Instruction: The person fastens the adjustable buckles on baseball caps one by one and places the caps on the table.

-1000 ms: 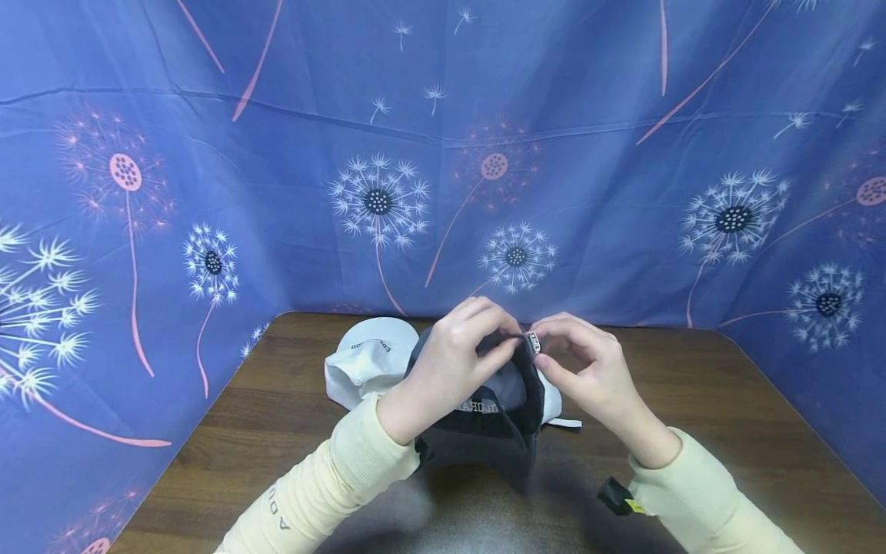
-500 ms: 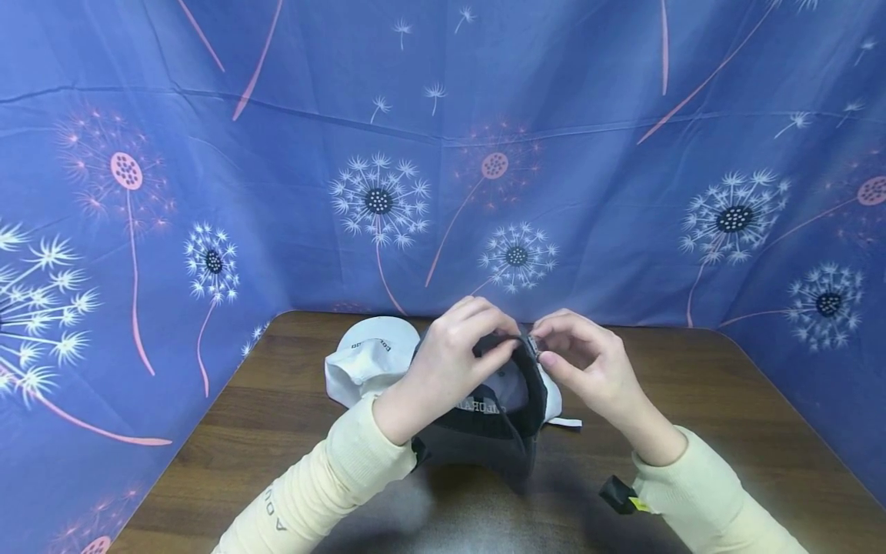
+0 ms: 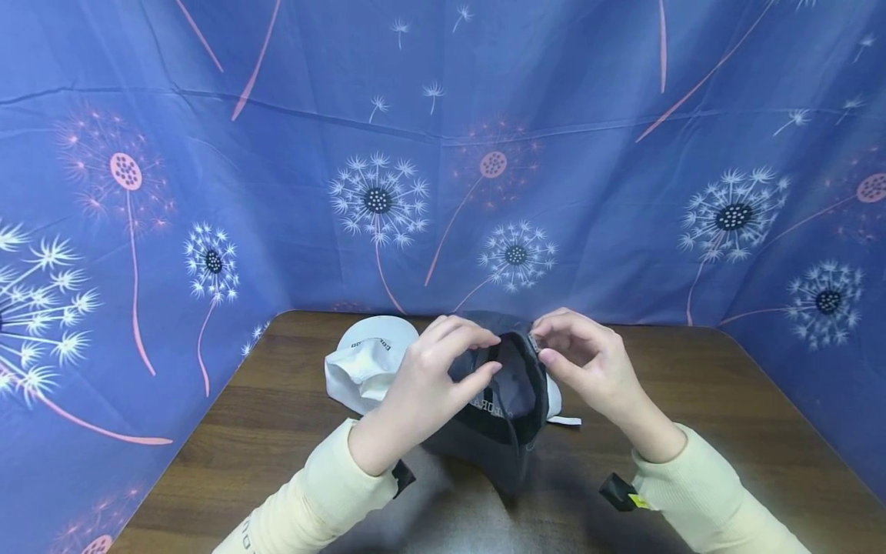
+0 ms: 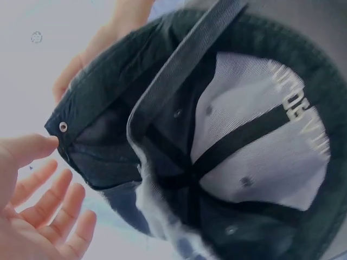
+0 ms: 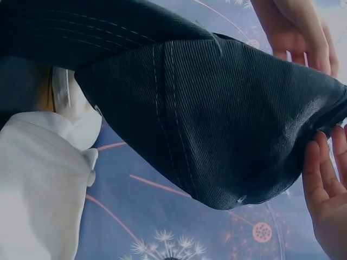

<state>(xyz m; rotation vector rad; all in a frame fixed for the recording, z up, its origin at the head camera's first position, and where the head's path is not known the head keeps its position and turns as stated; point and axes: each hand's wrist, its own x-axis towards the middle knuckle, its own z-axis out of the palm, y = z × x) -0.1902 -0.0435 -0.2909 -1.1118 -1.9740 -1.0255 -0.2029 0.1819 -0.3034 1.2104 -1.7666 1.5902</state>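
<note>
A dark baseball cap [image 3: 512, 385] is held up with its inside facing me; reversed stitched letters show there. My right hand [image 3: 591, 369] pinches the cap's back edge near a small metal buckle [image 3: 534, 343]. A loose fabric strap [image 4: 168, 81] runs free across the opening in the left wrist view. My left hand [image 3: 439, 377] is beside the opening, its thumb and fingers apart, with nothing between them. In the left wrist view, the thumb lies close to the cap's edge by a metal eyelet [image 4: 63, 127]; whether it touches, I cannot tell.
A white cap [image 3: 377, 346] with dark lettering lies on the wooden table [image 3: 277, 408] left of the dark cap. Behind the dark cap, another white piece [image 3: 554, 396] shows, with a white strap end [image 3: 566, 421]. Blue dandelion-patterned cloth [image 3: 443, 192] surrounds the table.
My left hand has let go of the cap's edge and moved slightly left, its thumb and fingers parting. The cap has tilted a little. My right hand keeps its grip near the buckle.
</note>
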